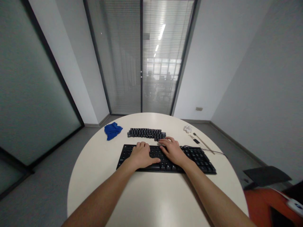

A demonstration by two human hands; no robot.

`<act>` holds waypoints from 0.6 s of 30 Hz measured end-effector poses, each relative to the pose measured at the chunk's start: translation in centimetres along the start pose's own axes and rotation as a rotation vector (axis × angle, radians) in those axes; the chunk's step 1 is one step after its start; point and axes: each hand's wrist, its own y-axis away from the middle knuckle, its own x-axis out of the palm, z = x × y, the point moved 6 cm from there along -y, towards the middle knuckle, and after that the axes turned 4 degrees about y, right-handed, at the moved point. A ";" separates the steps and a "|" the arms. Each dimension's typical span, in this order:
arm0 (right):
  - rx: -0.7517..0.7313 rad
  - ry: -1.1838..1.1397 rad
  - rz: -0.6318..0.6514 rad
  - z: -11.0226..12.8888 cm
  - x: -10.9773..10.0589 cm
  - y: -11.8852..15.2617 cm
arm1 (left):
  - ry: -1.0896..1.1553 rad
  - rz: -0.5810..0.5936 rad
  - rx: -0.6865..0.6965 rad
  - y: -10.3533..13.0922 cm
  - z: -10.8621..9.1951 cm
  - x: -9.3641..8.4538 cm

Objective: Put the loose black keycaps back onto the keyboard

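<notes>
A black keyboard [153, 167] lies across the round table, its right-hand section still bearing keys and much of its left and middle showing bare key sockets. My left hand [141, 155] rests on the keyboard's left half, thumb stretched to the right, fingers apart and nothing visible in it. Beyond the keyboard, loose black keycaps [144, 132] sit in close rows. Over the keyboard's upper edge, my right hand [174, 150] reaches with its fingertips at the right end of those rows, touching or just above the keycaps. Its thumb and fingers are spread; no keycap is discernible between them.
A crumpled blue cloth [113, 130] lies at the left. To the right are crumpled clear plastic [187, 129], a thin brush-like stick [204, 143], a small black piece [196, 141] and the cable [216, 152]. An orange chair [262, 201] stands beside the table.
</notes>
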 end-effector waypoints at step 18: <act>-0.021 0.155 0.031 1.3 0.1 -5.2 | 0.026 0.007 0.012 -0.1 0.0 0.1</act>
